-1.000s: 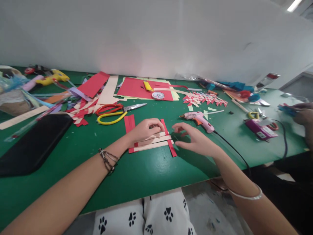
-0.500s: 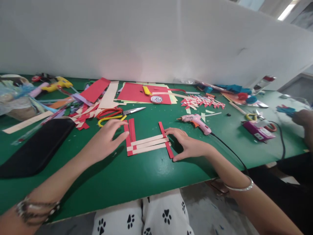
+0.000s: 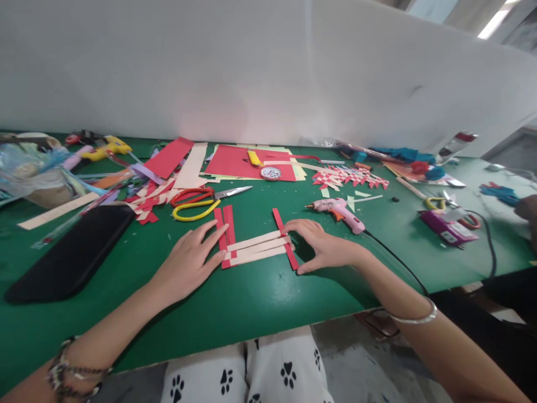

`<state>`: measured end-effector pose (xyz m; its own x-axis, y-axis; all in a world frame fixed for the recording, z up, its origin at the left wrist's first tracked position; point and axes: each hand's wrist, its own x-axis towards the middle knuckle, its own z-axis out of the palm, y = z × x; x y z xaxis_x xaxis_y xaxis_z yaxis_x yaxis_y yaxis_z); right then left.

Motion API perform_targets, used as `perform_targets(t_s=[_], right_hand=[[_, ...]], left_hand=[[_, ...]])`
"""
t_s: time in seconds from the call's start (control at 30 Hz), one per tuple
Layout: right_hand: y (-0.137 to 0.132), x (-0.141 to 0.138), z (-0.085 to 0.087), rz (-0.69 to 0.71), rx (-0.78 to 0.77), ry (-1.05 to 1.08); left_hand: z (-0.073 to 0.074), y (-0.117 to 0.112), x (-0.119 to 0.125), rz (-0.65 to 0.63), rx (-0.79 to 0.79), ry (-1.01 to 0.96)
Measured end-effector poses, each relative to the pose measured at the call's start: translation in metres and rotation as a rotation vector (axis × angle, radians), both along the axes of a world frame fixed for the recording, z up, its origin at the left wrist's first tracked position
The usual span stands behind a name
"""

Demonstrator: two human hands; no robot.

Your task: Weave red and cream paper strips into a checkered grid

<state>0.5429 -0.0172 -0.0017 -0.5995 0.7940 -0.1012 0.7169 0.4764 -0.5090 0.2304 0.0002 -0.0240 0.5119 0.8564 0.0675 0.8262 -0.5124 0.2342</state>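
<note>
A small weave of cream paper strips (image 3: 257,248) crossed by red strips (image 3: 224,229) lies on the green table (image 3: 251,291) in front of me. My left hand (image 3: 191,260) lies flat with fingers stretched out, its fingertips on the two red strips at the weave's left end. My right hand (image 3: 321,246) rests at the right end, fingers curled, fingertips pressing the cream strips where they meet the right red strip (image 3: 285,246). Neither hand lifts anything.
Red and yellow scissors (image 3: 197,201) lie behind the weave. A pink glue gun (image 3: 339,210) with a black cable sits to the right. A black pouch (image 3: 71,252) lies left. Red paper sheets (image 3: 247,162), scraps and a finished woven piece (image 3: 350,176) fill the back. Another person's hand (image 3: 526,210) is far right.
My left hand left the middle of the weave, swung out to the left and came down flat on the left red strips. My right hand moved in onto the right end.
</note>
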Motion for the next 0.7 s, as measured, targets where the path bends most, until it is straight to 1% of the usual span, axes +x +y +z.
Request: perform_targets(t_s=[0.13,0.27,0.37,0.53,0.63,0.7], right_hand=[[0.0003,0.0012,-0.0011,0.005,0.015,0.003],[0.0010,-0.0008,-0.0002,0.017,0.027,0.005],[0.0011,-0.0044,0.0012,0.044,0.024,0.012],[0.0014,-0.0067,0.0002,-0.026,0.064,-0.005],[0.0008,-0.0062,-0.0002,0.024,0.057,-0.001],[-0.0002,-0.0060,0.0006,-0.001,0.057,0.010]], left_hand=[[0.0018,-0.0026,0.0026,-0.060,0.029,0.067],[0.0023,-0.0022,0.0030,-0.080,0.030,0.103],[0.0010,-0.0010,0.0019,-0.084,0.032,0.095],[-0.0002,-0.0009,0.0009,-0.090,0.036,0.067],[-0.0003,-0.0010,0.0010,-0.091,0.036,0.045],[-0.0004,-0.0008,0.0013,-0.088,0.035,0.043]])
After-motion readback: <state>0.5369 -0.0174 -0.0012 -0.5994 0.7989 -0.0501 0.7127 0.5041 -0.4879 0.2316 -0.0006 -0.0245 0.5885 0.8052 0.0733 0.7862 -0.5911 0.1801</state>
